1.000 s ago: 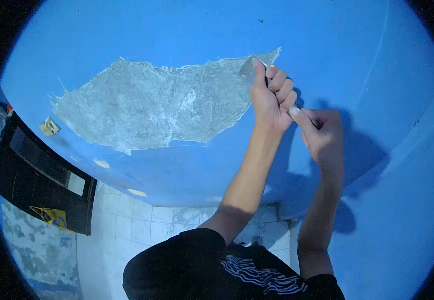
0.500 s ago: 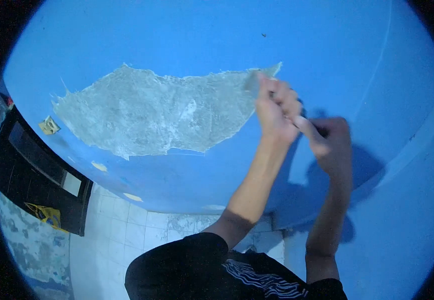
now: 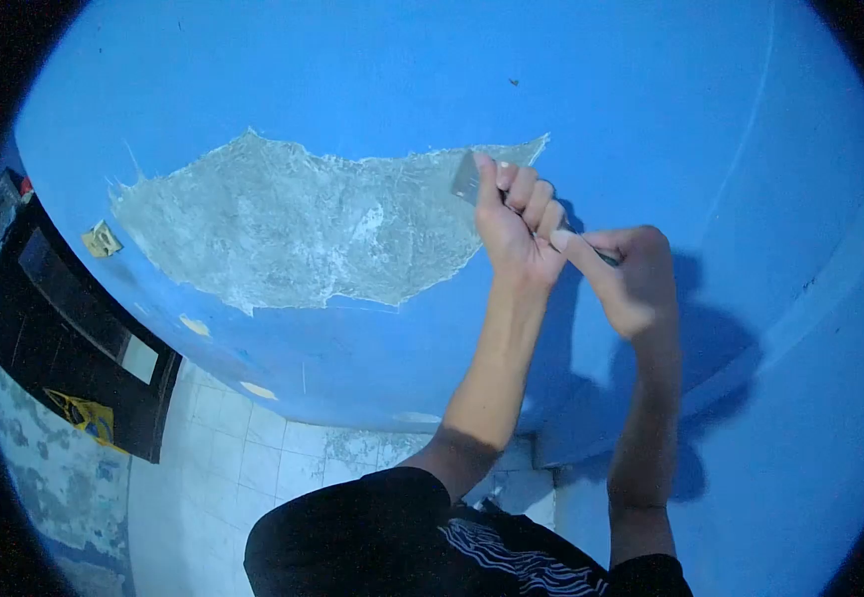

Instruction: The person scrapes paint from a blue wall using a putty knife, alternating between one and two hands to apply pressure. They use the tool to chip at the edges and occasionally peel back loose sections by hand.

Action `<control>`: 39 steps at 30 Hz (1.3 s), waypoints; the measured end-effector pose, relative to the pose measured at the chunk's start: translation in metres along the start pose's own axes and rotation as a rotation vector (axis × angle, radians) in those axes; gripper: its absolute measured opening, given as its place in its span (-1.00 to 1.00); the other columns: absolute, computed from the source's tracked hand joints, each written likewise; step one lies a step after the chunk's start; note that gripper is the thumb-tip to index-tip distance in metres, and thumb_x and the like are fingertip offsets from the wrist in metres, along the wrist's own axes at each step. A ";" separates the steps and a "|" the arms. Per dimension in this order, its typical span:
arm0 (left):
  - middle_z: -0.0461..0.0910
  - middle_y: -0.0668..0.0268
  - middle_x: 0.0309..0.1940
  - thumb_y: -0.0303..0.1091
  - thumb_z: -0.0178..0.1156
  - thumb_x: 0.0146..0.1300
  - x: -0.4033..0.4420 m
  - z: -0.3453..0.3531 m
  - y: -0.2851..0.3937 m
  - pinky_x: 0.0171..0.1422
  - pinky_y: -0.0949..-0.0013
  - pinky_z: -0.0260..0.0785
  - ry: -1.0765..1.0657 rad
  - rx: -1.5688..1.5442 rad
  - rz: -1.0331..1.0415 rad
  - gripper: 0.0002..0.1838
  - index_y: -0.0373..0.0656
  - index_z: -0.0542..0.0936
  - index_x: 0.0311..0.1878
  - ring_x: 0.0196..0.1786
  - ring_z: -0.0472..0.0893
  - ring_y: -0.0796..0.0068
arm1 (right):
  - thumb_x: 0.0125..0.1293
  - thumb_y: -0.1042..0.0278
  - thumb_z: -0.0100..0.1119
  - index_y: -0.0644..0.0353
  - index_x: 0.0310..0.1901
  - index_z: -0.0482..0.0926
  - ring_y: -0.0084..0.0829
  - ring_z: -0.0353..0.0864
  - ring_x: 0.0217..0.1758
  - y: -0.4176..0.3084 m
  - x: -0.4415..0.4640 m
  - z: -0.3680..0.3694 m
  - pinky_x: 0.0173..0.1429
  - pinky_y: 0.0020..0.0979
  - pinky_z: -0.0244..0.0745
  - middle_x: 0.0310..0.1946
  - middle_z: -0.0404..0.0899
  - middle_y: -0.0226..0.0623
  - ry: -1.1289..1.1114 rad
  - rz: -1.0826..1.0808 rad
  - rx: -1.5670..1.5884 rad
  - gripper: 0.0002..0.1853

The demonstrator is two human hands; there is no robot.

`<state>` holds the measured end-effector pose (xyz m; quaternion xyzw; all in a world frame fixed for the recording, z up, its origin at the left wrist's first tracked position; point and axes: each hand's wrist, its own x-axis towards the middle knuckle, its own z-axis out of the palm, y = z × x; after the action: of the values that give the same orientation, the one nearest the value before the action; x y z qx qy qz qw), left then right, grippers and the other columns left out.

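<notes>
A large grey bare patch (image 3: 293, 219) with ragged edges shows in the blue wall (image 3: 641, 90). My left hand (image 3: 520, 219) is wrapped round the handle of a scraper, its thumb up near the blade. The flat metal blade of the scraper (image 3: 466, 179) lies over the right part of the patch. Lower and to the right, my right hand (image 3: 623, 271) is closed on the end of the same dark handle, its thumb touching the heel of my left hand.
A light switch or socket plate (image 3: 102, 240) sits on the wall left of the patch. Further left is a dark door (image 3: 64, 328) with a yellow bag (image 3: 84, 416). White tiles (image 3: 243, 438) show below. Another blue wall section (image 3: 810, 428) stands at the right.
Both hands have shifted left with the scraper, so its blade lies further from the patch's right tip. The blade, blurred half a second ago, is now clear.
</notes>
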<state>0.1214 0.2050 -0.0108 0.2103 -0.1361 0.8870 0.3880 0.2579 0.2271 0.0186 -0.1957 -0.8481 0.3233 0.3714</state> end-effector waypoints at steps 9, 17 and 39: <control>-0.05 0.54 -0.68 0.03 -0.06 0.52 0.008 -0.003 0.006 -0.74 0.49 -0.27 -0.004 0.034 0.046 -0.55 0.00 0.25 -0.48 -0.70 -0.10 0.67 | 0.17 0.10 0.35 0.36 -0.46 0.66 -0.02 0.57 -0.55 0.007 0.011 0.008 -0.37 -0.20 0.42 -0.62 0.46 0.11 0.054 -0.159 -0.102 -0.62; -0.04 0.53 -0.69 -0.08 -0.10 0.54 0.010 0.004 0.029 -0.71 0.46 -0.28 0.081 0.058 0.183 -0.56 -0.02 0.25 -0.51 -0.71 -0.13 0.64 | 0.14 0.08 0.34 0.34 -0.53 0.64 0.08 0.57 -0.50 -0.002 0.023 0.024 -0.36 -0.10 0.45 -0.61 0.51 0.12 0.083 -0.239 -0.134 -0.60; 0.00 0.53 -0.67 -0.16 -0.08 0.53 0.002 0.011 0.007 -0.71 0.49 -0.23 -0.013 0.017 -0.042 -0.61 -0.02 0.27 -0.49 -0.69 -0.07 0.66 | 0.17 0.08 0.33 0.38 -0.50 0.62 0.06 0.49 -0.58 -0.003 0.000 0.008 -0.43 -0.13 0.36 -0.64 0.44 0.12 0.277 -0.272 -0.127 -0.58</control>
<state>0.1182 0.1971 -0.0010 0.2220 -0.1268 0.8785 0.4036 0.2520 0.2219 0.0166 -0.1449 -0.8263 0.1859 0.5115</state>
